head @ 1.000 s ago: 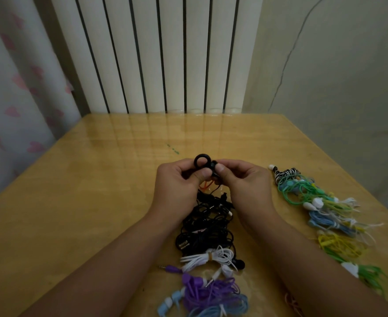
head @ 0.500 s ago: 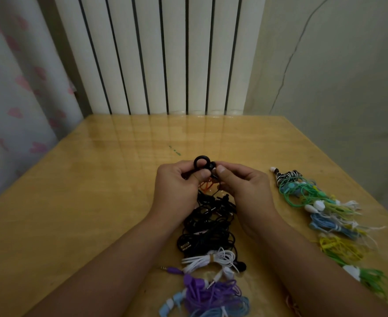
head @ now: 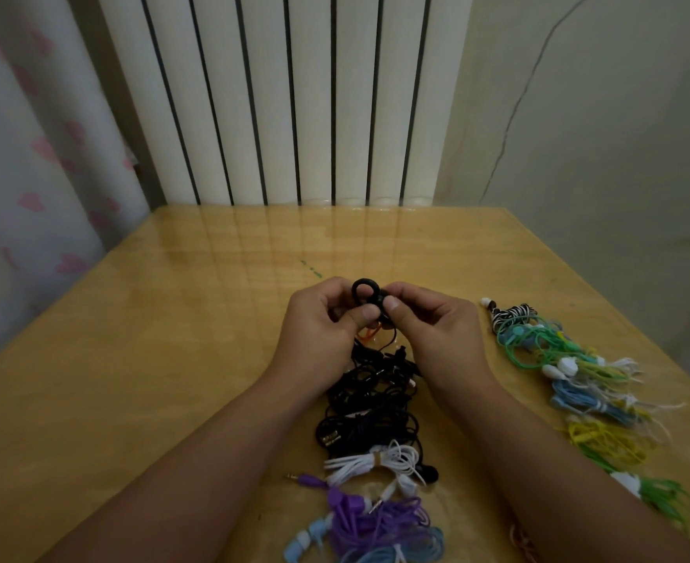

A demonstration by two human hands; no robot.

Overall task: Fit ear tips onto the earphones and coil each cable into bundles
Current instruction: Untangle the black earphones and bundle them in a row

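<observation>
At the centre of the frame a black earphone was held up just above the worktop, pinched between both hands. The left hand was curled round its lower part, thumb pressed near the looped ear hook, which stood up above the fingers. The right hand pinched the bud end between thumb and forefinger; whether an ear tip was already seated there could not be told, as the fingers covered it.

The step in hand was judged to be the fitting of a tip onto this bud. It would be done well if the bud were kept steady by the left hand while the tip was pushed on squarely by the right, with a slight twist so that the soft rim rolled over the nozzle all round. A tilted push would likely leave 1 side unseated, and the tip could drop off later during coiling.

Its cable hung down into the black pile below the hands, so a tug on it was to be avoided; snagged loops could drag the neighbours. Something orange showed just beneath the hands.

Nearer the lower edge lay a white bundle and a purple bundle. At the right of the frame a row of coloured bundles ran along the worktop, well apart from the hands.
</observation>
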